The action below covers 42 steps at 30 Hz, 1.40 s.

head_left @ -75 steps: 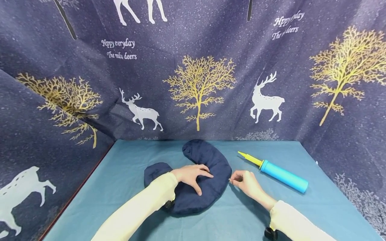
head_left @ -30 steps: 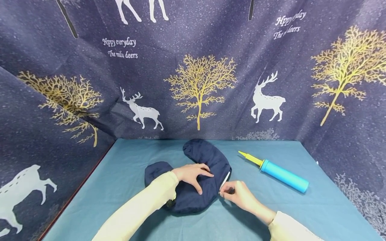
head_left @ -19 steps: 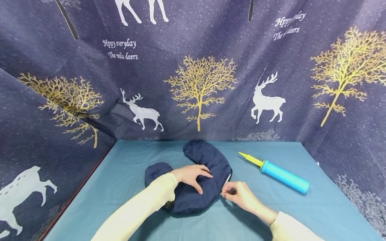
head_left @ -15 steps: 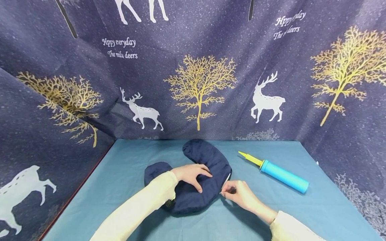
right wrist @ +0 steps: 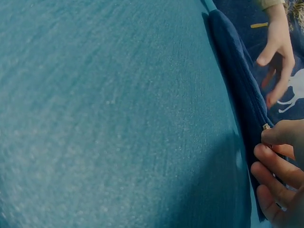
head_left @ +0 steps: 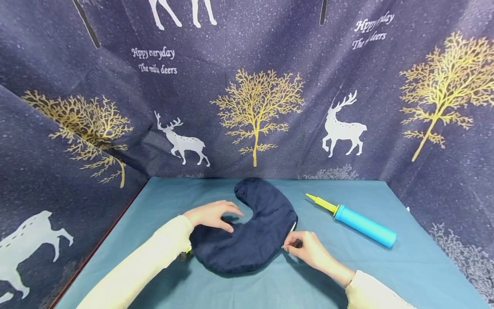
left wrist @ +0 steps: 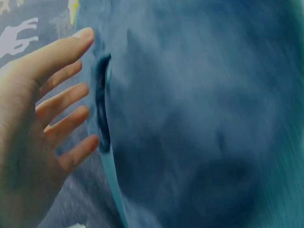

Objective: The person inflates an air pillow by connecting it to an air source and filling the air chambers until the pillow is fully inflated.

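Observation:
A navy U-shaped neck pillow lies flat on the table, its opening toward the upper left. At its lower right edge, my right hand pinches a small zipper pull between thumb and forefinger. A short strip of white lining shows in the zipper gap just above those fingers. My left hand is over the pillow's left arm with its fingers spread and nothing in them. In the left wrist view that hand's fingers stand loosely apart beside the navy fabric.
A blue hand pump with a yellow nozzle lies right of the pillow. The teal tablecloth reaches back to a dark curtain printed with deer and trees, which also hangs at both sides.
My right hand has drawn the zipper pull down and left along the pillow's edge, baring white lining, then stayed nearly still. My left hand has lifted off the pillow's middle and moved left.

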### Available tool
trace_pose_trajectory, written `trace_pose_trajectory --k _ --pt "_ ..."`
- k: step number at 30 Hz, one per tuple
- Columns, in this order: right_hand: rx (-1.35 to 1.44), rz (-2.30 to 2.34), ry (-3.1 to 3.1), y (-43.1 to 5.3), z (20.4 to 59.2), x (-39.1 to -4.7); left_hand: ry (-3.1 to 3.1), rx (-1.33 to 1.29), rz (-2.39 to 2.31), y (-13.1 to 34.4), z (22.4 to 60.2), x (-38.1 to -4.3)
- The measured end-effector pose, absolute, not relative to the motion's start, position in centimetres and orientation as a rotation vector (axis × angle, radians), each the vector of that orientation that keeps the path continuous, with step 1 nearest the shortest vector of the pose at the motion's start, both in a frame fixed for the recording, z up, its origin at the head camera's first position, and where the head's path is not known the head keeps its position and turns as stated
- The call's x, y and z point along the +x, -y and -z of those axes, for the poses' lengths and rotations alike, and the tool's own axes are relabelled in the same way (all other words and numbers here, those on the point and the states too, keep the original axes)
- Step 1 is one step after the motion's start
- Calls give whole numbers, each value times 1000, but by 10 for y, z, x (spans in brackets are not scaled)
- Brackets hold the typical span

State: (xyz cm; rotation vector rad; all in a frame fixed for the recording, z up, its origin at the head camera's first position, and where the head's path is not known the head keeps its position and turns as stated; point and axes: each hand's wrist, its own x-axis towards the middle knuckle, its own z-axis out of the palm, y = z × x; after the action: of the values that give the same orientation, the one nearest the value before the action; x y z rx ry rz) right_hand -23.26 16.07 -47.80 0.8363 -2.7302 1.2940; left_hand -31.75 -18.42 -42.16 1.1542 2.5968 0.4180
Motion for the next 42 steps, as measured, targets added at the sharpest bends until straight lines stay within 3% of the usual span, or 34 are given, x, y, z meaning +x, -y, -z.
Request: trace_pose_trajectory --k 13,42 --pt "820 -1280 2752 -161 482 -234 -2637 1050 -413 228 432 -311" --pt "777 -1228 2754 -160 481 -254 -2715 1004 -509 241 445 -293"
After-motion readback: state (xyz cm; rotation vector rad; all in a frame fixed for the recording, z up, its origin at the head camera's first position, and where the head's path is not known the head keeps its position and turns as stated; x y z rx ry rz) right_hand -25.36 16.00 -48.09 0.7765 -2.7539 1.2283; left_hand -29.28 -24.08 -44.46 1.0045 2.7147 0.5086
